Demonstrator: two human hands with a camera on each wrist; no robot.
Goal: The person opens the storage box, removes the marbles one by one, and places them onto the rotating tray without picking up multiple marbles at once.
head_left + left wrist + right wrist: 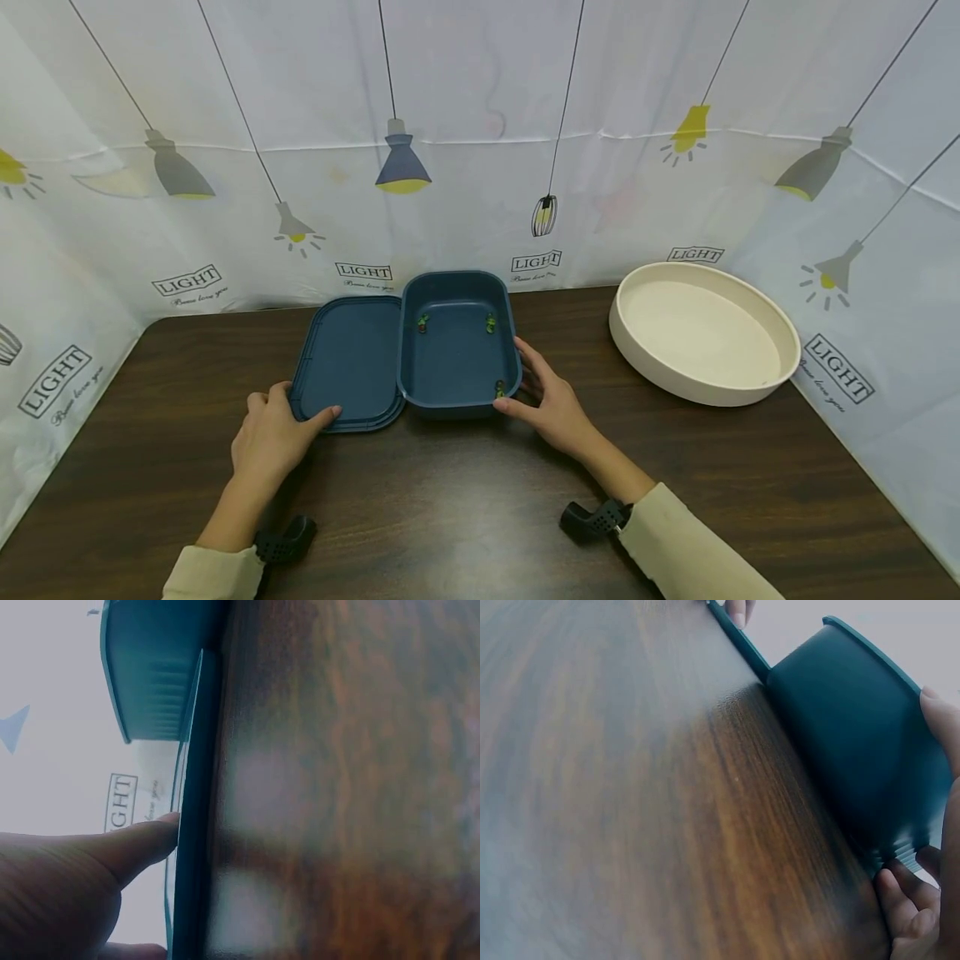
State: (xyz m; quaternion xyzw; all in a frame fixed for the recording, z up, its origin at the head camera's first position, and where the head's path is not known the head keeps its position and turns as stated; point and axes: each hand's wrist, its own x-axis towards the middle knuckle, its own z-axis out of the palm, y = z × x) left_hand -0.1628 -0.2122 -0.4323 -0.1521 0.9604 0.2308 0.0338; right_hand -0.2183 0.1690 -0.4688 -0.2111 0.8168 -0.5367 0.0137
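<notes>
A dark blue rectangular container (457, 350) stands on the table with its open top up. Inside lie three small green-and-reddish pieces, one at the left (422, 323), one at the right (491, 323) and one in the near right corner (500, 388). My right hand (551, 408) grips that corner, thumb on the rim and fingers against the ribbed side wall (904, 851). Left of the container, against it, lies a matching flat lid (352, 358). My left hand (273, 437) holds the lid's near left corner, its thumb on the near edge and its fingers along the left edge.
A round cream tray (705, 333) with a raised rim stands at the back right of the dark wooden table (450, 517). Behind and at both sides hangs a white curtain (465, 208) printed with lamps.
</notes>
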